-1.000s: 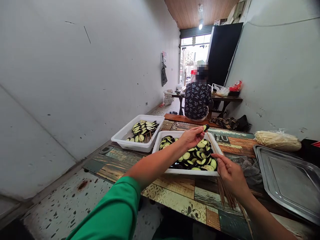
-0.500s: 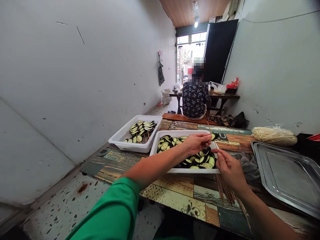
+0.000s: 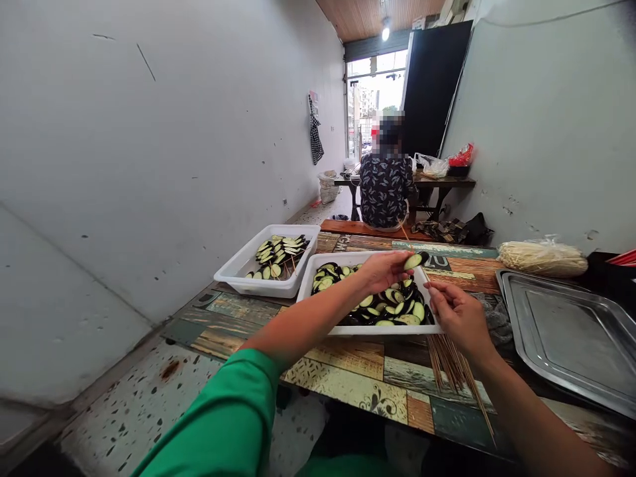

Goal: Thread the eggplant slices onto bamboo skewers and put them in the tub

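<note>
Above the nearer white tub (image 3: pixel 342 330), my left hand (image 3: pixel 385 270) grips an eggplant slice (image 3: pixel 414 261) with dark skin and pale green flesh. A thin wooden skewer (image 3: pixel 404 230) sticks up past that slice. Its lower end is pinched in my right hand (image 3: pixel 457 310), just right of the tub's corner. Loose eggplant slices (image 3: pixel 392 308) fill this tub. In the second white tub (image 3: pixel 253 286), to the left, lie skewered eggplant slices (image 3: pixel 281 248). Below my right hand, a bundle of bare skewers (image 3: pixel 450 364) rests on the table.
Metal trays (image 3: pixel 566 331) lie at the right of the patterned wooden table (image 3: pixel 342 371), with a bag of enoki mushrooms (image 3: pixel 544 255) behind them. A grey cloth (image 3: pixel 491 315) is beside the trays. A person (image 3: pixel 385 189) sits on a bench (image 3: pixel 342 227) beyond, back turned.
The eggplant slice has turned, showing more of its cut face, and the skewer tip has shifted left. My hands stay close together; the whole view has moved slightly.
</note>
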The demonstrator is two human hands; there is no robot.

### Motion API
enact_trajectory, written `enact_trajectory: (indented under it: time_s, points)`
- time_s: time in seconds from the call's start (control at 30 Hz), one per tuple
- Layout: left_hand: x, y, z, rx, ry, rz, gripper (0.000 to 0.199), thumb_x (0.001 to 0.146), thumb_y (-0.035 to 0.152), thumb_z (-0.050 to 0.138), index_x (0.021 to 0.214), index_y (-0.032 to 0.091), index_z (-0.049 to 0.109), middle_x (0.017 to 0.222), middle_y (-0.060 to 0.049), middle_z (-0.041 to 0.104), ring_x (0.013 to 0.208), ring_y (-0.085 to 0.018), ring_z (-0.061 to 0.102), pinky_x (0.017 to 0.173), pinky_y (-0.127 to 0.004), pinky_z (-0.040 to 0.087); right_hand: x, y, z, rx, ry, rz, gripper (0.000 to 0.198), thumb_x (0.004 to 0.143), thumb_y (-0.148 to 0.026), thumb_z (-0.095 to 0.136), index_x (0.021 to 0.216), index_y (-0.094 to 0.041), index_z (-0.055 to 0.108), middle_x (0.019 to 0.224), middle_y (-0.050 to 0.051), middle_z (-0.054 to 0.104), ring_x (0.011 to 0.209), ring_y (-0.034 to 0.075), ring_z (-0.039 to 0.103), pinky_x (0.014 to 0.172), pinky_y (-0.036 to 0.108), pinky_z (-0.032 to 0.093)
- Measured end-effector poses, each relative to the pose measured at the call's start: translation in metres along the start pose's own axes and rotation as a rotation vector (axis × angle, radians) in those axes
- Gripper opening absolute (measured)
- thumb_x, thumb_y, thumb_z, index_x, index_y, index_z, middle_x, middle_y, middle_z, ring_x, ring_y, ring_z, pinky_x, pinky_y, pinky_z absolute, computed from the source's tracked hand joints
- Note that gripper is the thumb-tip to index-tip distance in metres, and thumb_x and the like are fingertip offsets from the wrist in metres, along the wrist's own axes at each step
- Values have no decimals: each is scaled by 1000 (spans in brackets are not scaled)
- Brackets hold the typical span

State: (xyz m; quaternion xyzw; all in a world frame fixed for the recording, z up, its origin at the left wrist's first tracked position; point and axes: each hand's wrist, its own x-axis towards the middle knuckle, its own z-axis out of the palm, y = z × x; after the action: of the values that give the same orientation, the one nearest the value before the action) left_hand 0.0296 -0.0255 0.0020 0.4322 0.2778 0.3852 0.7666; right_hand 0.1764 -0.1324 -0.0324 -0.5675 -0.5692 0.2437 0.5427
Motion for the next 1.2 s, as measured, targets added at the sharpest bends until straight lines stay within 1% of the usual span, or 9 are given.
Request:
enact_trajectory:
  time_s: [0.17, 0.3, 0.47, 0.6, 0.77, 0.87, 1.03, 1.1, 1.2]
  points:
    - [12, 7, -32, 685, 230, 234, 15, 75, 24, 65, 79, 10, 69, 69, -2, 64, 55, -6, 49, 58, -20, 40, 2, -2, -4, 76, 137, 14, 34, 82, -46, 56, 96, -16, 66, 56, -3, 49, 45, 8, 41, 41, 21, 33]
    - [13, -2, -39, 1299, 72, 179, 22, 72, 33, 65, 79, 14, 73, 64, -1, 64, 60, -10, 51, 61, -23, 38, 3, -4, -5, 133, 146, 43, 35, 80, -47, 59, 95, -16, 65, 56, -4, 50, 41, 8, 40, 38, 22, 32]
    - [7, -23, -29, 1660, -137, 152, 10, 61, 25, 72, 70, 20, 72, 66, -3, 64, 70, -17, 56, 65, -25, 38, 4, -3, -3, 83, 164, 29, 36, 80, -47, 57, 95, -14, 65, 57, -2, 52, 43, 9, 41, 41, 22, 34]
    - [9, -27, -31, 1702, -209, 147, 9, 58, 12, 70, 63, 19, 68, 63, -3, 62, 66, -16, 54, 63, -25, 37, 4, 2, 1, 66, 116, 35, 39, 79, -48, 57, 95, -13, 65, 57, -2, 52, 45, 9, 42, 42, 22, 33]
    - [14, -9, -42, 1546, -190, 70, 19, 63, 25, 73, 80, 18, 70, 74, 0, 65, 67, -13, 55, 62, -21, 37, 4, 5, 2, 71, 70, 34, 39, 80, -47, 56, 94, -13, 66, 57, -1, 52, 48, 10, 44, 43, 22, 34]
    - [12, -4, -41, 1608, -222, 13, 25, 60, 27, 75, 84, 21, 72, 75, 0, 66, 73, -14, 57, 66, -21, 38, 5, 5, 2, 62, 72, 34, 38, 79, -46, 57, 94, -12, 66, 56, -1, 52, 48, 10, 43, 42, 22, 33]
    - [-2, -13, -15, 1701, 30, 211, 22, 76, 36, 61, 80, 18, 72, 79, -9, 67, 81, -21, 58, 71, -27, 38, 5, 4, 1, 46, 81, 17, 36, 80, -45, 56, 93, -13, 66, 55, -2, 51, 48, 10, 43, 43, 22, 33]
    - [-7, -17, -5, 1718, -62, 182, 30, 73, 46, 63, 71, 17, 71, 72, -9, 65, 77, -22, 58, 69, -28, 37, 5, 5, 1, 38, 81, 18, 36, 80, -45, 56, 93, -13, 66, 56, -1, 52, 48, 10, 44, 43, 22, 33]
    - [-8, -20, -2, 1656, -361, 29, 25, 67, 42, 70, 63, 17, 69, 64, -5, 63, 66, -18, 55, 64, -27, 36, 5, 5, 1, 38, 69, 22, 36, 80, -45, 56, 94, -13, 66, 57, -1, 53, 48, 10, 44, 43, 22, 33]
